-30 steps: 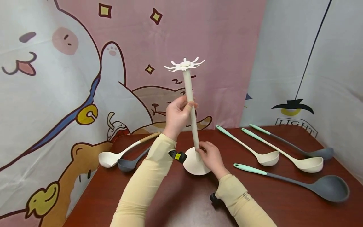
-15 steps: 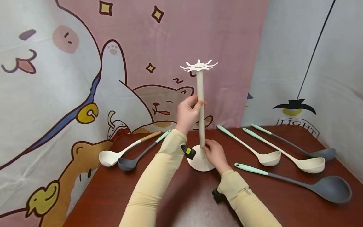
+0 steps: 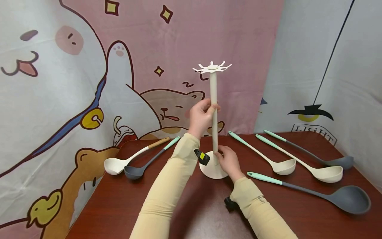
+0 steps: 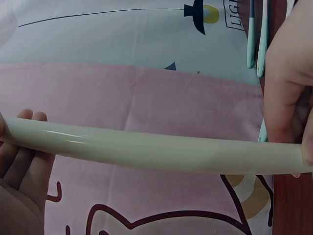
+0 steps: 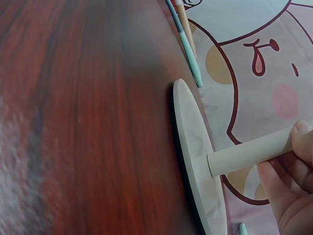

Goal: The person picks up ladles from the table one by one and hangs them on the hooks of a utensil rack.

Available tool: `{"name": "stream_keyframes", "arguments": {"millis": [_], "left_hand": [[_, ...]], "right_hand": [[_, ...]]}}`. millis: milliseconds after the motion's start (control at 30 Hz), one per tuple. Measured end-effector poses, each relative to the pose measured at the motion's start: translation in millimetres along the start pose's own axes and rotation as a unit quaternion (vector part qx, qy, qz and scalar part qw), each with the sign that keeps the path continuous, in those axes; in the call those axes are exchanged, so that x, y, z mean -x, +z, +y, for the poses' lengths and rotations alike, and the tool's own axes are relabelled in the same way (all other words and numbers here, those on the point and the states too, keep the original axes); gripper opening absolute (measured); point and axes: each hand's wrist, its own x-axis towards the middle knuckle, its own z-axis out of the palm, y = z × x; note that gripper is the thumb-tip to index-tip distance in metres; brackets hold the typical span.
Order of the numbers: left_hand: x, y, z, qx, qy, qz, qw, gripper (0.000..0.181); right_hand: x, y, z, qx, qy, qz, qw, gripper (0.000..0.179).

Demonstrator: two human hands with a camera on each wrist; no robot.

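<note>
A cream utensil stand (image 3: 214, 89) with a round base and a ring of white hooks on top is upright over the table in the head view. My left hand (image 3: 203, 116) grips its pole around mid-height, thumb in front. Lower down, my right hand (image 3: 229, 161) pinches the pole just above the base. The left wrist view shows the pole (image 4: 156, 152) running between both hands. In the right wrist view the base (image 5: 195, 156) is close over the tabletop, with a dark shadow along its edge, and my right hand (image 5: 288, 191) holds the pole.
On the left of the table (image 3: 119, 205) lie a white ladle (image 3: 114, 166) with a wooden handle end and a grey ladle (image 3: 134, 172). To the right are two cream ladles (image 3: 283, 166) and two grey ladles (image 3: 349, 199) with mint handles. A printed curtain (image 3: 238, 39) hangs behind.
Both hands have shifted the stand to the right and slightly back. Its pole has gone from leaning left to nearly vertical. The ladles have stayed in place.
</note>
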Motion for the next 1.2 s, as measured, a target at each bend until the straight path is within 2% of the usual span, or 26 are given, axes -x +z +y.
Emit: {"name": "stream_keyframes", "arguments": {"millis": [200,467,733,1000,1100,1200], "left_hand": [[0.1,5.1,1.3,-0.049,0.008,0.023,0.9985,0.011],[1.6,7.9,3.7,-0.126,0.020,0.054,0.9904,0.011],[2.6,6.3,6.0,-0.183,0.024,0.048,0.9817,0.011],[2.0,6.7,8.1,-0.178,0.001,0.032,0.9836,0.009],[1.3,6.7,8.3,-0.170,-0.007,0.029,0.9849,0.009],[0.7,5.8,8.1,-0.169,-0.005,0.031,0.9851,0.008]], "right_hand": [[-4.3,-2.0,5.1,0.001,-0.006,-0.012,0.9999,0.024],[-9.6,-1.2,7.9,-0.004,0.001,-0.029,0.9996,0.027],[-7.3,-8.1,5.5,0.008,0.025,-0.062,0.9977,0.029],[9.8,-30.5,6.6,0.031,-0.017,-0.112,0.9931,0.045],[15.0,-45.7,8.3,0.045,-0.049,-0.121,0.9903,0.052],[19.4,-61.9,12.9,0.062,-0.085,-0.146,0.9837,0.058]]}}
